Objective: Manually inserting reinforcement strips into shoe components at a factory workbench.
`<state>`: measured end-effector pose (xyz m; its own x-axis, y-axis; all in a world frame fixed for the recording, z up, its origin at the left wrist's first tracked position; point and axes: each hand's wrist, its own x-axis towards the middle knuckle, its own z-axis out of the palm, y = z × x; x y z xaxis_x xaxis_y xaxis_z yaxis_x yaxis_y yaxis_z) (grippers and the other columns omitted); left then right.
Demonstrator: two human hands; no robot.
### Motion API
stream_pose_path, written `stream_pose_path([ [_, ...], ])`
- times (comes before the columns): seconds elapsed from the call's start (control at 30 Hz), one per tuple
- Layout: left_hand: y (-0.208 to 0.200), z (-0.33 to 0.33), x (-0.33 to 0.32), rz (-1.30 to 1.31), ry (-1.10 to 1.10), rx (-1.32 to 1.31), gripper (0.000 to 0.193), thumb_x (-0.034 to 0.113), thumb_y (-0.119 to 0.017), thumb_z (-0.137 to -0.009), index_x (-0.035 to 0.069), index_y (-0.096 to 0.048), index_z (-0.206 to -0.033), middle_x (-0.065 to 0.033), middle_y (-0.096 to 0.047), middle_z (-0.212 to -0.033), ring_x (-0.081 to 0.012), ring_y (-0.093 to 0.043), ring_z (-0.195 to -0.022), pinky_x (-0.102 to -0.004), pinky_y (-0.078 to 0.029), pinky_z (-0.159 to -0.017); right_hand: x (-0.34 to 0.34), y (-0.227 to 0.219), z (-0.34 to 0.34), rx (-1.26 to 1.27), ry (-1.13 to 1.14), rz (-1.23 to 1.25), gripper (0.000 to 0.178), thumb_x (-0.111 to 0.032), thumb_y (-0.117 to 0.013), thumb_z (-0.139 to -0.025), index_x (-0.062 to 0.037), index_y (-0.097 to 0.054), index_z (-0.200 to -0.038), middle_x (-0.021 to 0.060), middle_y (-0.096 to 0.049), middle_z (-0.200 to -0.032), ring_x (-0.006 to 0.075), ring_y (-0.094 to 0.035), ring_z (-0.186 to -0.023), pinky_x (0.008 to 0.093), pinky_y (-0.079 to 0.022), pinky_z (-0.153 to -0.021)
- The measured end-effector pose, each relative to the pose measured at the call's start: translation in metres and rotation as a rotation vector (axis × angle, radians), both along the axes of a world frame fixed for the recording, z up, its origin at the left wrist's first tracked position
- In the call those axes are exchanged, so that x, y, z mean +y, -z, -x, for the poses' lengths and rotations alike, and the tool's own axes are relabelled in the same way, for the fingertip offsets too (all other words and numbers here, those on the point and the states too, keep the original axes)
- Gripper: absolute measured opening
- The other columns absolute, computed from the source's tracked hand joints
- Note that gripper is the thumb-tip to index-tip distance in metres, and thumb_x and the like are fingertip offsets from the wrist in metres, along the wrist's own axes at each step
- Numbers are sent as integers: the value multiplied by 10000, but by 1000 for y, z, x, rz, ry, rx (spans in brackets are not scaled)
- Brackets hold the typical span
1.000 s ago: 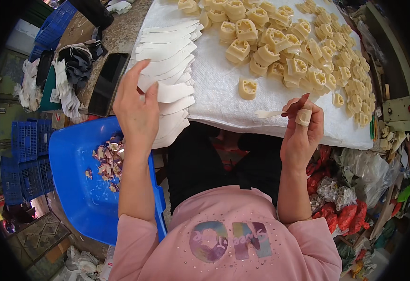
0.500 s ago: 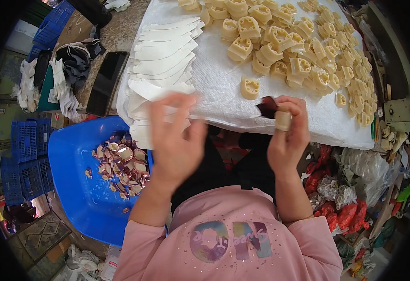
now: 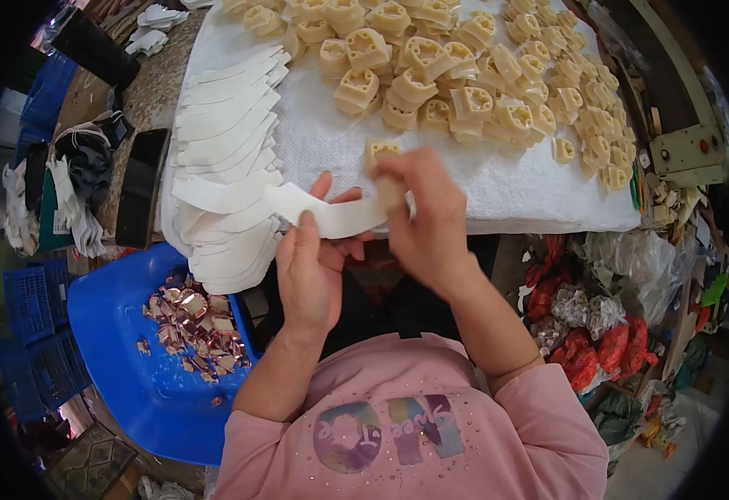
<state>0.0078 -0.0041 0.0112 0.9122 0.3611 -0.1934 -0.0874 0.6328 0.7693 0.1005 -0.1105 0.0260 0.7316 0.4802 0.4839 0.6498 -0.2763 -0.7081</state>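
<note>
At the near edge of the white woven sheet, the left hand pinches a curved white strip between thumb and fingers. The right hand, blurred, is bent narrow at the strip's right end over that same edge; whether it grips is impossible to tell. Just beyond it, one beige molded piece sits on the sheet. Overlapping white strips line the sheet's left side, more beige pieces heap across its far and right parts, and a blue tub stands below its left corner.
</note>
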Motion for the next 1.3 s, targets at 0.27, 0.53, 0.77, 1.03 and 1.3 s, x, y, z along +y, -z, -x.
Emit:
stream_pose_path([
  [0.27, 2, 6, 11, 56, 16, -74, 466, 325, -330, -997, 9, -360, -1338, -50, -536, -837, -67, -416, -577, -224, -331, -490, -1, 19, -27, 159, 152, 187, 265, -126, -696, -683, -37, -595, -911, 134, -522, -977, 321, -491, -951, 430, -394, -829],
  [0.53, -1, 7, 7, 81, 18, -14, 445, 256, -373, -988, -61, -376, -1300, -84, -566, -887, -101, -473, -659, -243, -370, -521, -42, 27, -19, -107, 158, 179, 368, -22, -640, -702, -50, -568, -1062, 121, -541, -1067, 310, -475, -1007, 425, -403, -852],
  [0.77, 4, 10, 5, -78, -8, -40, 437, 249, -380, -987, -94, -421, -1254, -116, -573, -974, -126, -499, -742, -268, -400, -593, -57, 28, -10, 90, 88, 92, 396, 10, -666, -736, -40, -558, -1113, 124, -550, -1022, 286, -573, -900, 351, -493, -733],
  [1.03, -9, 11, -17, -97, 1, -81, 407, 220, -399, -982, -105, -450, -1221, -139, -547, -1121, -158, -537, -928, -286, -445, -794, -43, -9, 25, 43, -306, -440, 391, 55, -648, -762, -47, -530, -1121, 154, -613, -1042, 263, -612, -847, 329, -496, -704],
  [1.3, -27, 17, -25, -53, 117, -157, 378, 198, -376, -981, -85, -438, -1224, -160, -533, -1179, -196, -537, -1077, -334, -428, -925, -30, 2, 27, -221, -234, -434, 406, 123, -601, -716, -26, -537, -1088, 154, -574, -1011, 285, -552, -873, 361, -533, -719],
])
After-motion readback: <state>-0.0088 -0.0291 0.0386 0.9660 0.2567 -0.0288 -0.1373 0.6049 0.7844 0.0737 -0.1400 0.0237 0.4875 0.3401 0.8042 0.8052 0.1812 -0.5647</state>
